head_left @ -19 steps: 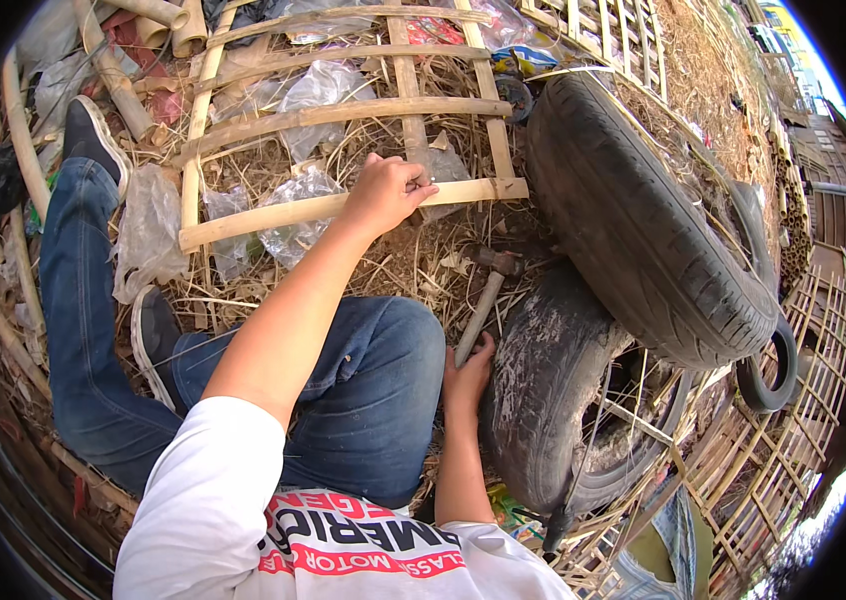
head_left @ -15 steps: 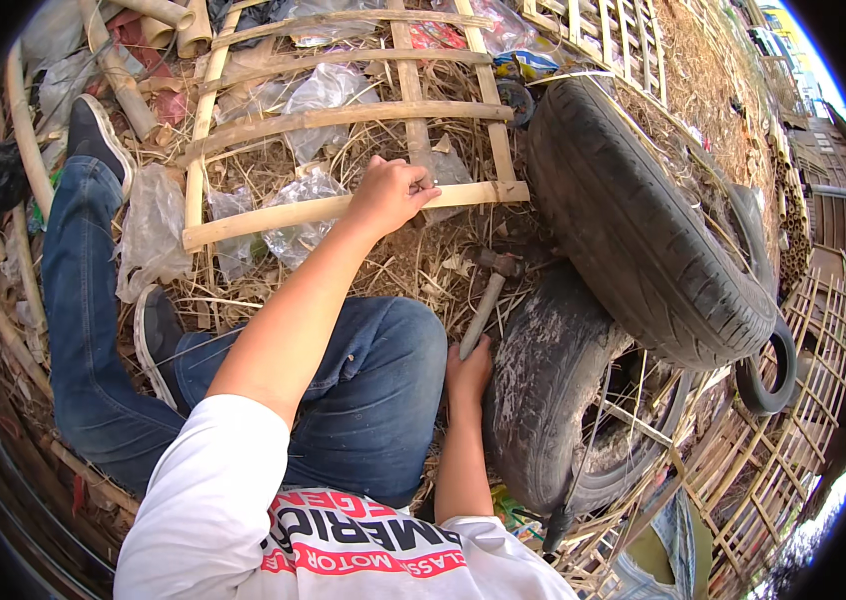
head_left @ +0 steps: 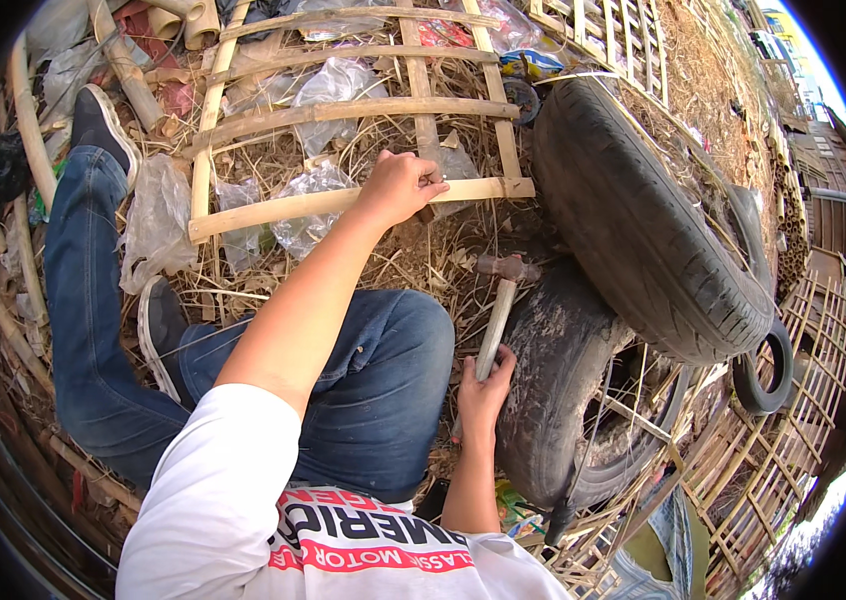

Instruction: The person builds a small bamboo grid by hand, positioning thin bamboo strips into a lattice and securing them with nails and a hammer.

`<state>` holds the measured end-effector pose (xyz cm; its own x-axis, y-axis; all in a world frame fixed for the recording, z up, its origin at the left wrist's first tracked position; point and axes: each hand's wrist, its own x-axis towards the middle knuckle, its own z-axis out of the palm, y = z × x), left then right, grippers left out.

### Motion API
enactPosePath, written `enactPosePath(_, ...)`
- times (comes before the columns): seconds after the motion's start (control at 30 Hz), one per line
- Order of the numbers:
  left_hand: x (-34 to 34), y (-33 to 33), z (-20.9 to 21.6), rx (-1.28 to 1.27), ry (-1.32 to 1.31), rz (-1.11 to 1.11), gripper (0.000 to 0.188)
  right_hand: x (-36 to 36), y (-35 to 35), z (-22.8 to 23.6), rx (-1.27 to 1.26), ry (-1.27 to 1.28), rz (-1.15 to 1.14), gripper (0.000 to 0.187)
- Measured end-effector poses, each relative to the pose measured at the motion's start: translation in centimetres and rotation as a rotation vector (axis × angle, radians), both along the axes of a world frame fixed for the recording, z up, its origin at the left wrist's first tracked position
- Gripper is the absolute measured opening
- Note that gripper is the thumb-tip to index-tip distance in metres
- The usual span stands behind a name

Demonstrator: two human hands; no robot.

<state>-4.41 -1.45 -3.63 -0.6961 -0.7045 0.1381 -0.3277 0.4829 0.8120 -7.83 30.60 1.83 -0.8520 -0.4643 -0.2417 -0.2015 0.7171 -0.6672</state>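
At upper centre, the left hand, fingers pinched closed, touches a bamboo slat. Lower centre, the right hand grips a hammer.

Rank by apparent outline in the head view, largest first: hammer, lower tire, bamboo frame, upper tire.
1. Bamboo frame, cut off at the top edge
2. Upper tire
3. Lower tire, partly hidden
4. Hammer

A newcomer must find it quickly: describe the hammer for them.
Start at the two big tyres beside the person's knee. Just left of the lower one, the right grip holds the hammer. Unlike the pale bamboo slats nearby, it has a dark, rusty-looking head set crosswise on its handle.
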Motion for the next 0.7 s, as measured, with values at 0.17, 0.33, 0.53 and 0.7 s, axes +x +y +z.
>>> enactPosePath(0.17, 0.4, 0.2, 0.8, 0.027, -0.055, 0.029, 0.027, 0.0, -3.4, 5.6, -0.049, 0.118, 0.145, 0.056)
enactPosePath(0.33, 0.3, 0.2, 1.0, 0.003, -0.049, 0.027, 0.027, -2.0, -8.1, 9.0, -0.114, 0.246, 0.345, 0.054)
enactPosePath(0.53, 0.2, 0.1, 0.7, 0.003, -0.01, 0.01, 0.024, -3.5, -12.4, 11.2, -0.019, 0.219, 0.486, 0.054)
enactPosePath(0.7, 0.2, 0.4, -0.2, -0.08, 0.064, 0.065, 0.021, -3.6, -13.1, 12.2, 0.071, 0.207, 0.519, 0.053)
